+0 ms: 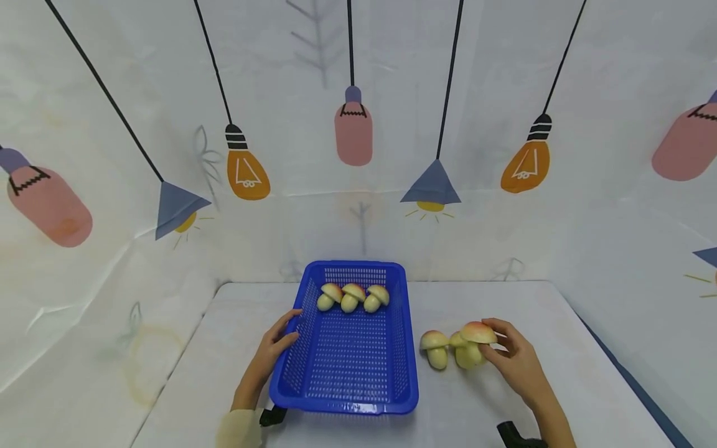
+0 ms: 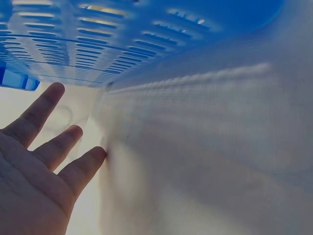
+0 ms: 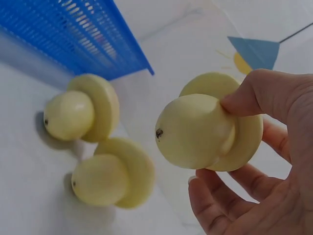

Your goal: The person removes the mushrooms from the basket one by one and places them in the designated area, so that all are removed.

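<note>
My right hand (image 1: 514, 358) pinches a toy mushroom (image 3: 195, 132) with a pale stem and a yellow cap flushed red, thumb on one side and fingers on the other. It is held above the table, right of the basket. Two similar mushrooms, one nearer the basket (image 3: 69, 115) and another beside it (image 3: 101, 179), lie on the table under it. At the left rim of a blue plastic basket (image 1: 345, 404) is my left hand (image 1: 273, 342), its thumb and a finger on the rim. In the left wrist view, straight, spread fingers (image 2: 80, 171) lie outside the basket wall.
Three mushrooms (image 1: 353, 297) lie in a row at the basket's far end. The white table (image 1: 224, 348) backs onto a pale sheet (image 1: 291, 218) printed with hanging lamps. Black wrist straps (image 1: 272, 415) show at both wrists.
</note>
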